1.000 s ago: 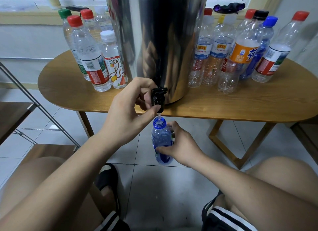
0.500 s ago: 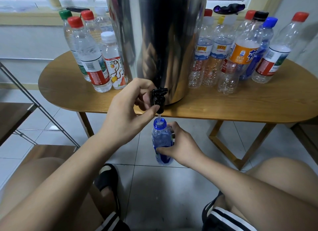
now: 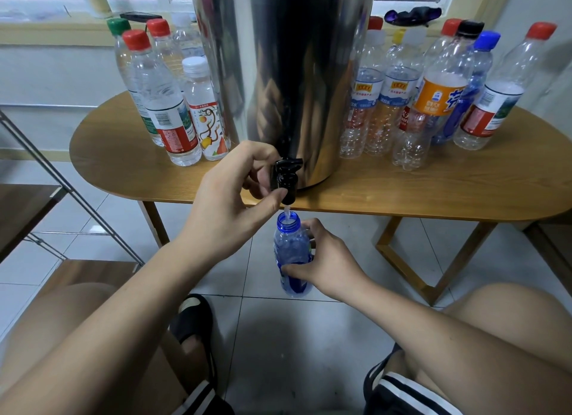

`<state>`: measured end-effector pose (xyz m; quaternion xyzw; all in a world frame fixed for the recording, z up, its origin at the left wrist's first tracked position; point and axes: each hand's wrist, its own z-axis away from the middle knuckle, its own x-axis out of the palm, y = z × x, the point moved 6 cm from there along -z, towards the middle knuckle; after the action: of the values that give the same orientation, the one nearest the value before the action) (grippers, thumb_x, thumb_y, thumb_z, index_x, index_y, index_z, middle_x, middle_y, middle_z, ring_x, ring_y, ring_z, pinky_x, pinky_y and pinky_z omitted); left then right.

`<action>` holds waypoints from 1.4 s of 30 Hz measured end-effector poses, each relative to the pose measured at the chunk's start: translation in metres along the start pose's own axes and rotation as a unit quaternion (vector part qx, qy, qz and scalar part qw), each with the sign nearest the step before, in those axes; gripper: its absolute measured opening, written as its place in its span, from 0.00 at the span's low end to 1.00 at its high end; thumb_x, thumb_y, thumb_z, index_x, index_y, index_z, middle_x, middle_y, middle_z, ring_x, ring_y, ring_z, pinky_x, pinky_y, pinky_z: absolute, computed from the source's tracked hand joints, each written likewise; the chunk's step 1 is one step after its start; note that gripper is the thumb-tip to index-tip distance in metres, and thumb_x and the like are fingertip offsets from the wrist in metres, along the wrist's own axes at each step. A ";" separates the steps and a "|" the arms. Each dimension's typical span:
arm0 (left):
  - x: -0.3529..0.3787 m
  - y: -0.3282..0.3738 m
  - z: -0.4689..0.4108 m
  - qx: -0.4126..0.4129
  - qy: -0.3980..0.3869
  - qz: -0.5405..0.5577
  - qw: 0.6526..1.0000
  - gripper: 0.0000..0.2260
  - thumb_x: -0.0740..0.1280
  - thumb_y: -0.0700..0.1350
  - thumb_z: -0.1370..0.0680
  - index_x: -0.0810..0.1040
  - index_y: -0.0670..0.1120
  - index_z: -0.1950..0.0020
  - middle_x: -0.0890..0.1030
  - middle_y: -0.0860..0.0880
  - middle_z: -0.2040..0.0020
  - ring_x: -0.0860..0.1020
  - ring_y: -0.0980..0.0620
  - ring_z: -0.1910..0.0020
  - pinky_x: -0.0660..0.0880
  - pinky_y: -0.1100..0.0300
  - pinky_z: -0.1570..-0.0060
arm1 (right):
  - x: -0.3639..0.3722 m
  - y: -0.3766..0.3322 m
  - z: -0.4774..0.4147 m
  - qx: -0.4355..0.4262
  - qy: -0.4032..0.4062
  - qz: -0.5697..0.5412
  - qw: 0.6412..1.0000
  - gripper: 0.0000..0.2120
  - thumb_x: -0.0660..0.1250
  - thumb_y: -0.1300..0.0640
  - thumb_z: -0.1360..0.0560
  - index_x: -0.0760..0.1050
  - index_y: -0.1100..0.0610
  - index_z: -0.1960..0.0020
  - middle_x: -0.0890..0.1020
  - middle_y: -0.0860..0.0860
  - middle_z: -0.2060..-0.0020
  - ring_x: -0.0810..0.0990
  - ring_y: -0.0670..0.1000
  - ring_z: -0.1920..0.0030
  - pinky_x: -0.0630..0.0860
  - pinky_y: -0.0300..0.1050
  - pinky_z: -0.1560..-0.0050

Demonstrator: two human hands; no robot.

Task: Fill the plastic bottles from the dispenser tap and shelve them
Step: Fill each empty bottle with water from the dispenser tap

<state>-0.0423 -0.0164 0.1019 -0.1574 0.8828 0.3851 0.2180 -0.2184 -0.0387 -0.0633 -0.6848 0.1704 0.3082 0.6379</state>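
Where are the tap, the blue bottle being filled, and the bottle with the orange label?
black tap [image 3: 286, 179], head view, its spout.
blue bottle [image 3: 291, 247], head view, upper body below the neck.
orange-label bottle [image 3: 439, 97], head view, its orange label.

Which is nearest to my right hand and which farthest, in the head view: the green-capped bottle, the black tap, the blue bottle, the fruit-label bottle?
1. blue bottle: held in the right hand, straight below the spout.
2. black tap: just above the bottle's mouth.
3. fruit-label bottle: front of the left group.
4. green-capped bottle: back of the left group, far left.
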 end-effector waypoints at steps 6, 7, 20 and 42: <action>-0.001 0.000 -0.001 -0.001 0.002 -0.010 1.000 0.15 0.76 0.33 0.22 0.74 0.44 0.42 0.77 0.49 0.58 0.81 0.46 0.58 0.79 0.46 0.55 | 0.000 0.000 0.000 -0.002 0.002 0.001 1.000 0.35 0.85 0.45 0.34 0.67 0.41 0.36 0.79 0.38 0.43 0.81 0.44 0.44 0.82 0.44 0.44; -0.001 0.001 -0.001 -0.002 0.002 -0.009 1.000 0.16 0.76 0.33 0.22 0.74 0.45 0.42 0.77 0.49 0.58 0.81 0.46 0.58 0.79 0.47 0.55 | 0.000 0.000 0.000 -0.002 0.002 0.001 1.000 0.35 0.85 0.45 0.34 0.67 0.42 0.36 0.79 0.38 0.43 0.81 0.45 0.44 0.82 0.44 0.44; -0.001 0.002 -0.001 -0.006 0.004 -0.010 1.000 0.17 0.77 0.33 0.22 0.73 0.48 0.43 0.77 0.49 0.58 0.80 0.47 0.58 0.79 0.48 0.55 | 0.000 0.000 0.000 -0.001 -0.006 -0.002 1.000 0.35 0.85 0.44 0.33 0.66 0.41 0.36 0.78 0.37 0.44 0.81 0.45 0.45 0.81 0.42 0.45; -0.001 0.000 0.000 -0.005 0.000 -0.008 1.000 0.16 0.76 0.34 0.21 0.74 0.47 0.43 0.77 0.49 0.58 0.80 0.46 0.58 0.79 0.46 0.56 | 0.001 0.003 -0.002 -0.001 -0.005 -0.004 1.000 0.37 0.85 0.43 0.34 0.67 0.42 0.34 0.80 0.40 0.42 0.81 0.45 0.43 0.83 0.47 0.43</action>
<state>-0.0419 -0.0163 0.1023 -0.1653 0.8796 0.3879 0.2202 -0.2188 -0.0404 -0.0661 -0.6848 0.1641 0.3094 0.6391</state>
